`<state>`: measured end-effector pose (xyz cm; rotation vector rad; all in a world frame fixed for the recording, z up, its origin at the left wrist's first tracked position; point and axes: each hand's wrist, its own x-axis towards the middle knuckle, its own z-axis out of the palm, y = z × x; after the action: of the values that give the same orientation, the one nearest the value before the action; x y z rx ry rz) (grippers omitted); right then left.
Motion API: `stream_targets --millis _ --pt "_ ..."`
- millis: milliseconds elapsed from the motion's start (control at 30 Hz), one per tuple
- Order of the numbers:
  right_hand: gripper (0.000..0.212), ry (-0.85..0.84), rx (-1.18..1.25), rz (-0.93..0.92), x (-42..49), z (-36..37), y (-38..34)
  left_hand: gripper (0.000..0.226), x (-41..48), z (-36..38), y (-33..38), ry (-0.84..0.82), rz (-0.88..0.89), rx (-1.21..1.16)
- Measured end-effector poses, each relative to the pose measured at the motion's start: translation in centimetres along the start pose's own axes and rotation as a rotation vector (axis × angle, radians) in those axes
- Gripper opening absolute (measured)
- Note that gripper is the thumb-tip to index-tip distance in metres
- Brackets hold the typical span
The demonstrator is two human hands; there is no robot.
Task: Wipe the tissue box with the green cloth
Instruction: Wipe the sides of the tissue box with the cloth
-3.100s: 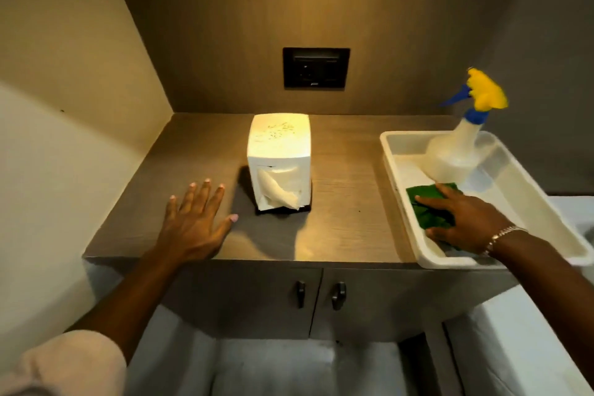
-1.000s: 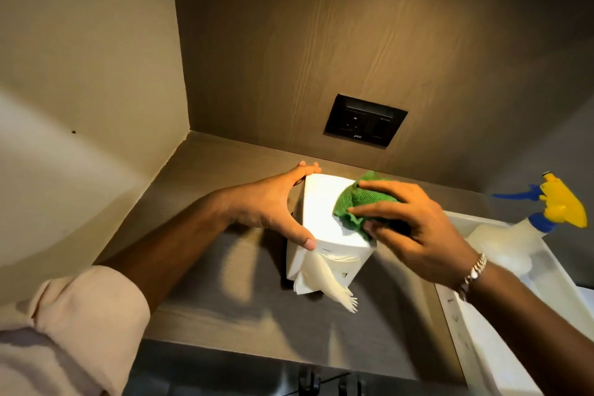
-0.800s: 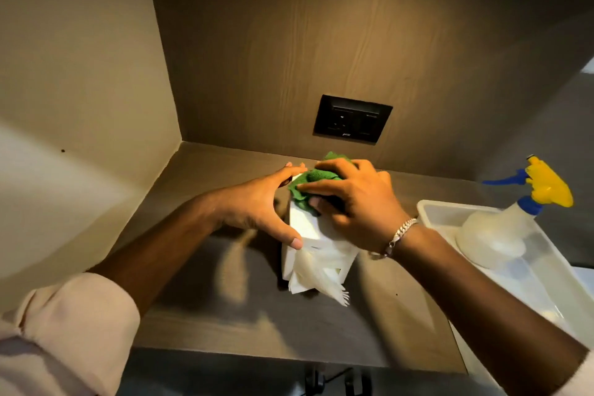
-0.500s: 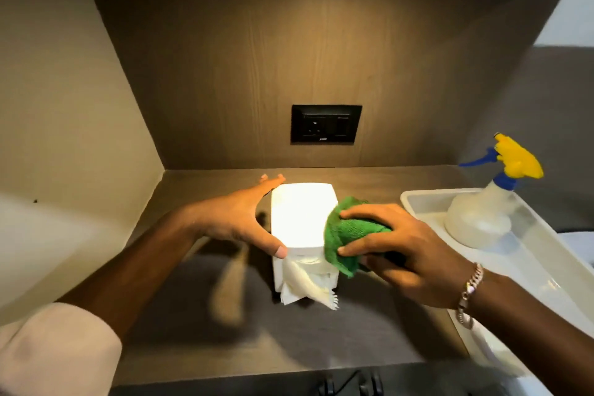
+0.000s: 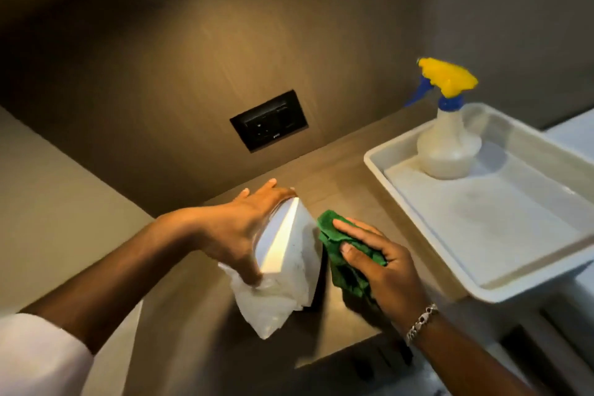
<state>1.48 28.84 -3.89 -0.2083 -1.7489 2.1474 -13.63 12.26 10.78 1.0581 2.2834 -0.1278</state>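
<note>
The white tissue box [image 5: 294, 247] stands on the brown counter [image 5: 340, 183], with a tissue [image 5: 266, 302] hanging out of its front. My left hand [image 5: 239, 228] grips the box over its top and left side. My right hand [image 5: 382, 264] presses the green cloth [image 5: 340, 251] flat against the box's right side. The lower part of that side is hidden behind the cloth.
A white tray [image 5: 385, 173] sits on the counter's right end, holding a spray bottle [image 5: 448, 145] with a yellow and blue head. A black wall socket [image 5: 268, 120] is on the back panel. A side wall closes the counter on the left.
My right hand has moved the green cloth from the box's top down onto its right side. My left hand keeps its hold on the box. The camera has tilted.
</note>
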Motion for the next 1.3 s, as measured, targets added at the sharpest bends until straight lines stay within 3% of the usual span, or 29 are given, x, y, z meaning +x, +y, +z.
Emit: stream_targets --millis 100,167,233,300,400,533,633,733,967,1100,1300 --pt "0.035 0.119 0.121 0.026 -0.1 0.2 1.0 0.13 -0.5 -0.1 0.2 -0.099 0.013 -0.032" --pt "0.034 0.141 0.153 0.01 0.3 0.2 1.1 0.109 -0.8 0.0 0.4 -0.063 0.007 -0.171" --pt "0.034 0.139 0.161 0.009 1.1 0.3 1.1 0.074 -0.8 0.9 0.8 0.113 0.012 -0.278" --pt "0.033 0.137 0.15 0.063 1.9 0.6 0.8 0.057 -0.3 2.7 1.4 0.354 0.018 -0.255" --pt "0.032 0.094 0.096 0.117 2.7 1.5 0.2 0.058 0.3 4.8 1.4 0.55 0.044 -0.121" --pt "0.031 0.107 -0.314 -0.084 1.4 4.1 -1.2 0.058 0.6 5.2 0.7 0.571 0.071 -0.091" --pt "0.035 0.007 -0.394 -0.255 -1.4 4.6 -1.1 0.057 0.8 5.4 0.2 0.57 0.088 -0.086" --pt "0.036 -0.067 -0.483 -0.205 -3.3 3.1 0.4 0.057 0.8 5.5 0.0 0.581 0.089 -0.077" --pt "0.037 0.103 -0.323 0.105 1.9 2.5 -0.4 0.058 0.9 5.7 0.4 0.596 0.064 -0.04" --pt "0.036 0.083 -0.221 0.03 1.1 4.1 -1.1 0.057 0.9 5.6 0.8 0.606 0.077 -0.041" --pt "0.041 0.145 -0.335 -0.151 -4.1 6.2 0.0 0.057 1.0 5.9 0.4 0.623 0.109 -0.062"
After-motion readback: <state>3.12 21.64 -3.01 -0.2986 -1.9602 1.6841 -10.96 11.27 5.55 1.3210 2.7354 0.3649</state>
